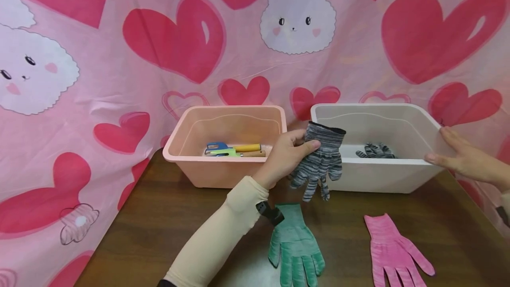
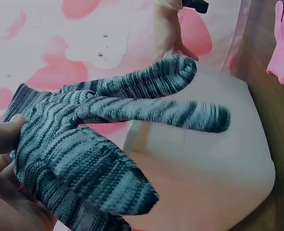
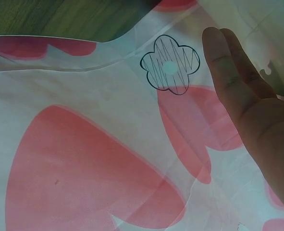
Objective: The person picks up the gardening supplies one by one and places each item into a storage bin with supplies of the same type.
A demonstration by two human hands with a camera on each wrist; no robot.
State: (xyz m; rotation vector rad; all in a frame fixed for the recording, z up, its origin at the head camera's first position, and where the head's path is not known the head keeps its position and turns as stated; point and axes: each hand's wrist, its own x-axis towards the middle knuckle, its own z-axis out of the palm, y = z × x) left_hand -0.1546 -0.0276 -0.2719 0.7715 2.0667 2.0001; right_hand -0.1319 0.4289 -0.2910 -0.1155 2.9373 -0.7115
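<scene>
Fingers of my left hand [image 1: 283,155] pinch a gray striped glove [image 1: 322,163] near its cuff [image 1: 327,133], its length hanging down before the left end of the white bin [image 1: 374,176], my straight-fingered right hand [image 1: 468,156] at the opposite end.

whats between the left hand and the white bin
In the head view, the striped glove, pinched by the left hand, hangs between that hand and the white bin, overlapping the bin's left edge.
</scene>
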